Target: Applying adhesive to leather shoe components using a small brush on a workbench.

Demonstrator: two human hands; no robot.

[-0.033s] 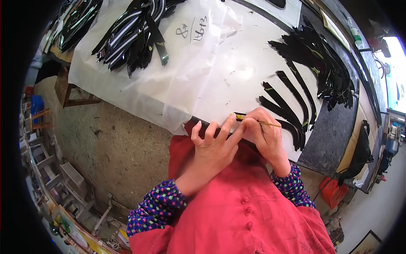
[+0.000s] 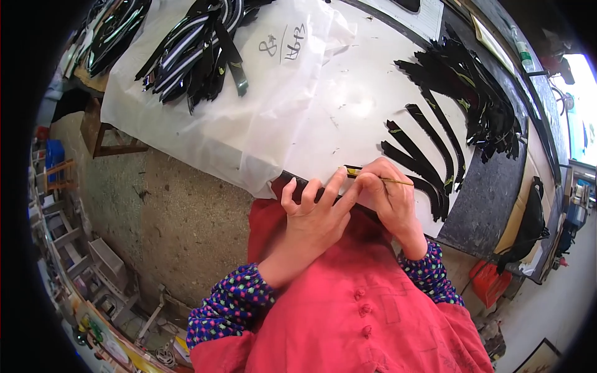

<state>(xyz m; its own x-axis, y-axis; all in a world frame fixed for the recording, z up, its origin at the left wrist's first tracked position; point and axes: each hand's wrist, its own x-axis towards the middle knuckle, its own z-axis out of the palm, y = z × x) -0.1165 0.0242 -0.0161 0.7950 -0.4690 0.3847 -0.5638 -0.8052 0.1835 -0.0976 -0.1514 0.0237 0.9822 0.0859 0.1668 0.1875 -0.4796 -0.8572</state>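
At the table's near edge, my left hand [image 2: 314, 214] lies over a dark strip [image 2: 301, 184], its fingers bent and apart, holding it against the edge. Most of that strip is hidden under my fingers. My right hand [image 2: 390, 196] is closed in a pinch around a thin yellow-brown stick [image 2: 398, 181], whose rear end pokes out to the right. A small yellow patch [image 2: 352, 171] shows between my two hands; its tip is too small to make out. To the right of my right hand, several curved black strips [image 2: 429, 137] lie fanned out on the white sheet.
A big heap of black strips [image 2: 469, 87] sits at the far right. Another bundle [image 2: 199, 56] rests on the translucent plastic sheet [image 2: 186, 133] at the far left. A plastic bottle [image 2: 525, 57] stands at the right rim. A red container [image 2: 490, 283] is below the table.
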